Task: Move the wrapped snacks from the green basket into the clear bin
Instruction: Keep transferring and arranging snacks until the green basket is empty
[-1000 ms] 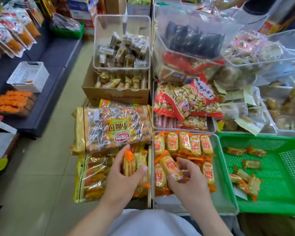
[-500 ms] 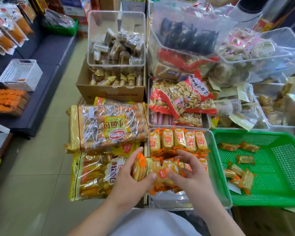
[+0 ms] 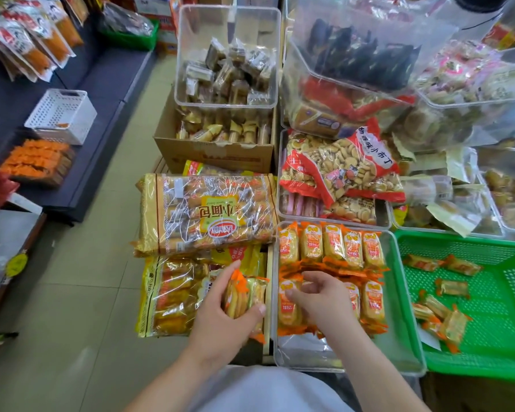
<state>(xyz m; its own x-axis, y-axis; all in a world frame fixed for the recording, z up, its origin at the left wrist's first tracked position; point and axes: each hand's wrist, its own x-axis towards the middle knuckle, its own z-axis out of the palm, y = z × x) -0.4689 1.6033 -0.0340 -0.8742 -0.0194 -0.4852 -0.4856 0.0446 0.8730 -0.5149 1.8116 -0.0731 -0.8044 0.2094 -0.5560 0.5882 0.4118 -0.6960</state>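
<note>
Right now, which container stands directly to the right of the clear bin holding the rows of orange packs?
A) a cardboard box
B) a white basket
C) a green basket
C: the green basket stands against the right side of the clear bin, with a few wrapped snacks lying in it.

Place: a snack shop (or the snack aisle of a larger store; cannot tell which).
Stock: wrapped snacks [image 3: 333,248] lined in rows in a clear bin [image 3: 402,322]; clear tubs [image 3: 226,55] of small wrapped cakes beyond it.
Bulk: sealed multipack bread bags [image 3: 205,212], a red biscuit bag [image 3: 339,171], an open cardboard carton [image 3: 214,153] of wrapped pieces.
Display: overlapping pouches [image 3: 27,40] above a dark shelf [image 3: 101,93]; orange packs [image 3: 36,159] on it.
Handling gear: green basket [image 3: 503,307], white basket [image 3: 61,114].
Floor: pale tiles [image 3: 72,278].
</note>
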